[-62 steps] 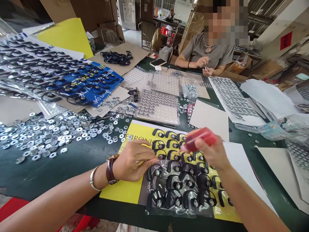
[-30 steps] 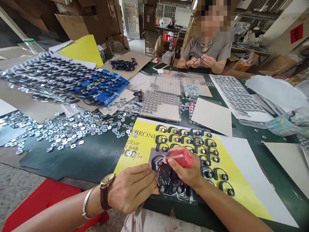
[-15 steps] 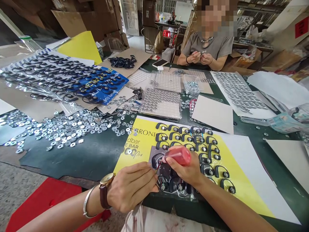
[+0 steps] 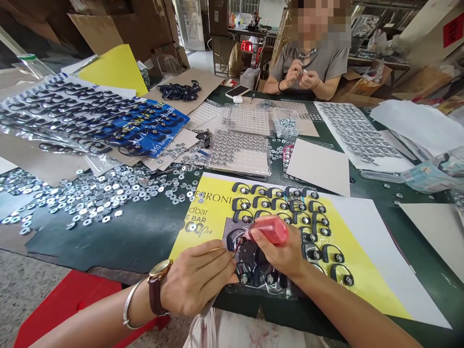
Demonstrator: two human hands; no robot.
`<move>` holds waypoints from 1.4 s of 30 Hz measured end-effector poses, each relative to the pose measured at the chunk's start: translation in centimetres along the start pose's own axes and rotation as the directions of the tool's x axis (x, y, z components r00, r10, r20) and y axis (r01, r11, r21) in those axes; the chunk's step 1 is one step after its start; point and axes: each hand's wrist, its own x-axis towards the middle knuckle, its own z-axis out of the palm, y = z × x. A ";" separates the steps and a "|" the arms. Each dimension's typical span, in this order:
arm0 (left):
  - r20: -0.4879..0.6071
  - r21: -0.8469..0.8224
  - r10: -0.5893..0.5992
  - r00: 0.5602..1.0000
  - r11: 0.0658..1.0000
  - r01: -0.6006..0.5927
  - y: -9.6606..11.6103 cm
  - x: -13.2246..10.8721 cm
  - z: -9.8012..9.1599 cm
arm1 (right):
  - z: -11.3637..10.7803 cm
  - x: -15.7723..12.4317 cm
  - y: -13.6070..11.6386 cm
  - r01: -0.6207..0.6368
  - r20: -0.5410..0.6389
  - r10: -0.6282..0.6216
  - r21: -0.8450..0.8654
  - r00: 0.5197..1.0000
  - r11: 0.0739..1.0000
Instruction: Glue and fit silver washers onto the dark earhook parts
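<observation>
compared with two seconds back, the red translucent plastic squeeze bottle (image 4: 270,230) is now hanging farther left, over the left part of the hook layout, and its nozzle is pointing at the round end of a black curved plastic hook (image 4: 231,239). can't tell if it's actually touching. right hand (image 4: 281,251) is wrapping firmly round the bottle body. left hand (image 4: 197,278) is lying just beside that hook with its fingers bunching together, but whether they're pinching anything i can't tell.

what could be going wrong, imo: a squeeze too hard could be flooding the hook's round end, or a nudge from those close fingertips could be knocking it out of line. a slipping nozzle could also be smearing the neighbours, since they're sitting so tight.

counting outward: one bottle, one yellow printed paper sheet (image 4: 369,280) lying under the hooks, five hooks filling the far row (nearer ones are hiding behind hands, so no total). shiny silver metal washers (image 4: 123,191) are piling up to the left, way too many to count. one pale-edged smartphone (image 4: 237,92) is lying farther back, and one co-worker in a grey shirt (image 4: 328,63) is sitting opposite.
</observation>
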 end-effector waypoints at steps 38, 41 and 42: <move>0.044 -0.182 -0.151 0.988 0.971 0.157 -0.8 0.1 -0.2 | -0.3 0.2 -0.4 0.115 -0.022 -0.115 -0.024 0.993 0.993; 0.053 -0.239 -0.201 0.978 0.948 0.208 -1.0 0.1 -0.3 | -0.2 0.1 -0.2 0.102 -0.013 -0.102 -0.009 0.995 0.995; 0.053 -0.253 -0.214 0.975 0.942 0.220 -1.1 0.1 -0.2 | -0.2 0.1 -0.2 0.100 -0.008 -0.100 -0.002 0.995 0.995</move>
